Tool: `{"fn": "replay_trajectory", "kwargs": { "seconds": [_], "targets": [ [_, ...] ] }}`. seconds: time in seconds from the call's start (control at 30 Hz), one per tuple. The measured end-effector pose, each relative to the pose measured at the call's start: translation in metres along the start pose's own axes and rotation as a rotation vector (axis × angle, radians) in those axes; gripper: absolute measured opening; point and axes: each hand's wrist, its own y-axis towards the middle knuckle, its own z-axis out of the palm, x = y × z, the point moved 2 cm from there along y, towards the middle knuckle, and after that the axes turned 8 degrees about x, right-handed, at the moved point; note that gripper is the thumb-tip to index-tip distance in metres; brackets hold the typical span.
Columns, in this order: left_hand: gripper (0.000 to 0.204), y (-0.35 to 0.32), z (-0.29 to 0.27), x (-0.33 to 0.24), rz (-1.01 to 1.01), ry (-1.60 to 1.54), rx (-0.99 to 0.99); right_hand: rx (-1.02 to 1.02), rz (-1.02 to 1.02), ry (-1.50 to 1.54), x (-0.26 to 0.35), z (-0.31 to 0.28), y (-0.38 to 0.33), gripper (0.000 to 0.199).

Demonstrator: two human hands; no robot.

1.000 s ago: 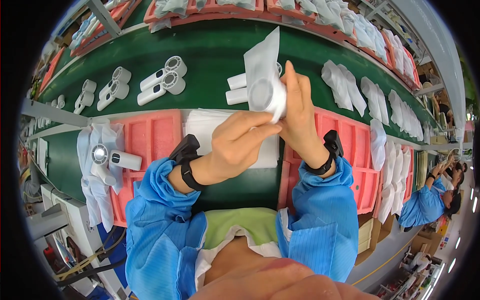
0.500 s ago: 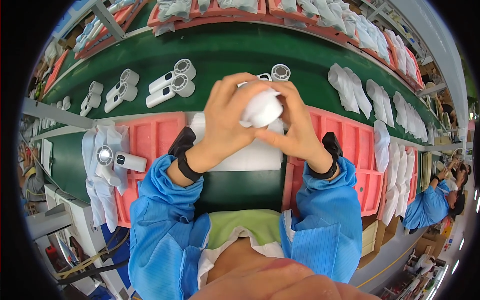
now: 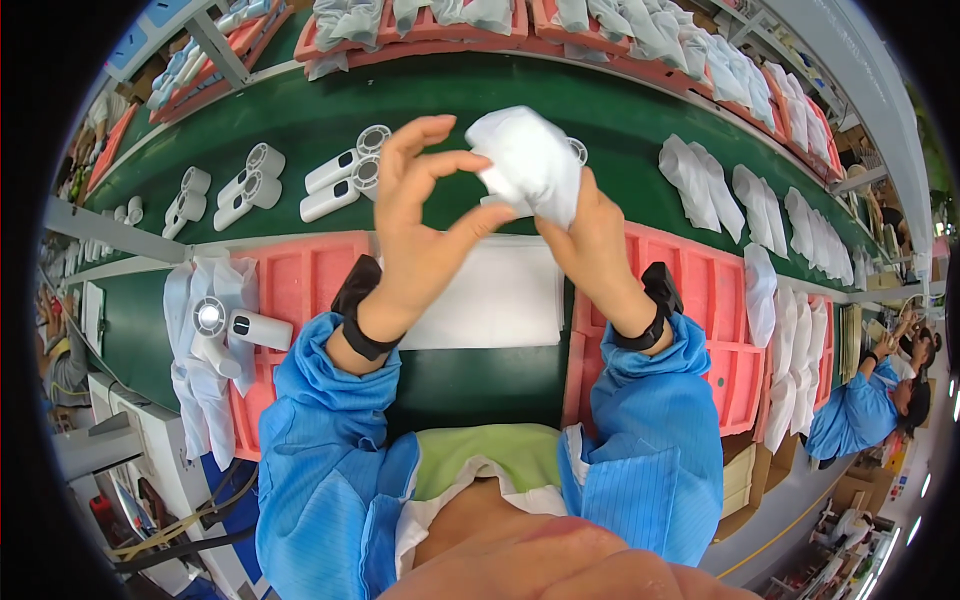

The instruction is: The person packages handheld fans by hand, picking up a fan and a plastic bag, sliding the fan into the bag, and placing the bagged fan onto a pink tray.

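A white bundle in thin, soft wrapping is held up over the green belt; what lies inside is hidden. My right hand grips it from the right and below, thumb in front. On its left side my left hand has its fingers spread, with the index fingertip and thumb tip at the wrapping's edge. Below my hands lies a stack of white sheets. Part of a white handheld fan shows behind the bundle.
More white handheld fans lie in groups along the green belt. Wrapped pieces lie at right. Pink trays flank the sheets; an unwrapped fan rests on the left one. A co-worker in blue sits far right.
My left hand has come off the bundle and spread its fingers. The bundle has risen and tilted in my right hand. The fans on the belt have shifted slightly right.
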Motion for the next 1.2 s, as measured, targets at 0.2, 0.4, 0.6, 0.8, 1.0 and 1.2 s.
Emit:
{"fn": "replay_trajectory", "kwargs": {
  "seconds": [0.2, 0.4, 0.6, 0.8, 1.0, 1.2],
  "targets": [
    [0.023, -0.009, 0.018, -0.007, 0.282, 0.276, 0.0, 0.04, 0.014, -0.116, 0.011, 0.002, -0.005, 0.049],
    [0.019, 0.002, 0.011, 0.006, 0.125, 0.188, 0.013, 0.3, 0.181, 0.61, -0.001, -0.018, 0.001, 0.047],
    [0.015, -0.012, 0.024, 0.011, 0.035, 0.162, -0.009, 0.3, 0.303, 0.659, -0.008, -0.019, 0.005, 0.048],
    [0.014, 0.006, 0.003, 0.038, -0.154, 0.035, -0.073, 0.387, 0.268, 0.807, -0.011, -0.034, 0.008, 0.043],
    [0.019, -0.023, 0.054, 0.03, -0.238, 0.009, 0.419, -0.06, 0.606, 0.263, -0.136, -0.058, 0.024, 0.044],
    [0.026, -0.079, 0.084, 0.042, -0.177, 0.266, 0.822, -0.107, 0.429, -0.844, -0.215, -0.043, 0.008, 0.056]
  ]
}}
